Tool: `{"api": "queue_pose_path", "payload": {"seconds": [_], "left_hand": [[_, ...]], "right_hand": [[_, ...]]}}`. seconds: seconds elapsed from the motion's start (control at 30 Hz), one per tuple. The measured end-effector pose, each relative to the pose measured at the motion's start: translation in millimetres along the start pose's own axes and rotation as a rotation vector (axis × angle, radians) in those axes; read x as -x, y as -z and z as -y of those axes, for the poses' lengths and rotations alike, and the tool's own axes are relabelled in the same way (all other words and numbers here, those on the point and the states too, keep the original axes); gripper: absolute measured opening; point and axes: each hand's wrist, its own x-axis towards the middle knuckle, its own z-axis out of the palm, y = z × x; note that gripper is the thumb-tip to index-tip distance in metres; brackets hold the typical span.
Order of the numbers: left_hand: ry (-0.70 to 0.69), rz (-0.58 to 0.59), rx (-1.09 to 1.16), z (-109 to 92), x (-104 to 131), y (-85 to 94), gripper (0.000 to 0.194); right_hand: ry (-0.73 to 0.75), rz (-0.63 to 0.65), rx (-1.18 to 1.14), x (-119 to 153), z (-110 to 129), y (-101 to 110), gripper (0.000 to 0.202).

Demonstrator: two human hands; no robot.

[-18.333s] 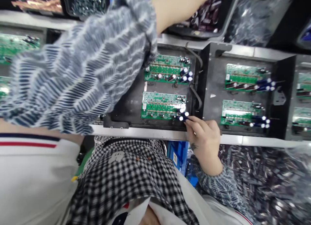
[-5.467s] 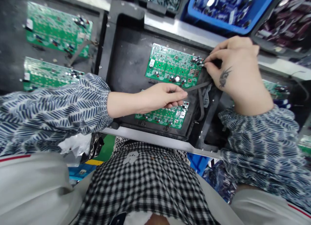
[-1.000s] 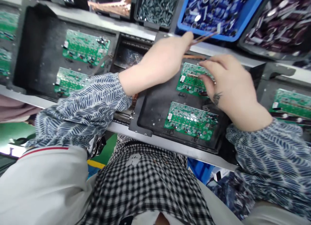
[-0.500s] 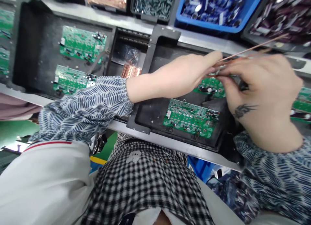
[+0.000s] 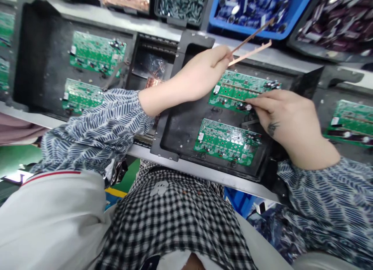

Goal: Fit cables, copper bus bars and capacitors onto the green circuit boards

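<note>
Left hand: fingers clamped on two copper strips, above the far left part of the upper board.
Two copper strips: gripped near one end, sticking out past the fingers to the right and away from the body, fanned apart, the free ends pointing toward the blue bin.
Right hand: thumb and forefinger pinched together on the right end of the near strip.
Near strip: runs left from those fingertips along the upper board; I cannot tell whether it sits fully down.
Far strip: on the upper board beyond the near strip, roughly parallel, its right end just beside the right fingers.
Lower board: nearer the body in the same black tray, apart from both hands.
</note>
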Motion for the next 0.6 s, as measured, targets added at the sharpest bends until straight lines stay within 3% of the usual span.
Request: {"api": "queue_pose_path", "payload": {"seconds": [0.23,0.33,0.4,0.5,0.6], "left_hand": [[-0.016,-0.046,0.159,1.2,9.2,-1.0,0.013],[-0.017,-0.028,0.268,-3.7,15.1,-14.3,0.012],[-0.014,0.031,0.329,-11.9,21.2,-25.8,0.012],[-0.025,0.135,0.453,-27.2,32.0,-33.6,0.014],[-0.029,0.158,0.516,-34.3,40.2,-20.5,0.015]], "right_hand": [[-0.009,0.093,-0.118,-5.8,-1.3,5.1,0.032],[-0.154,-0.032,-0.396,-12.1,5.5,9.3,0.03],[-0.298,-0.146,-0.733,-18.6,14.2,12.4,0.033],[-0.42,-0.272,-1.18,-24.0,28.4,21.1,0.019],[-0.469,-0.429,-1.188,-12.5,40.1,35.1,0.013]]}}
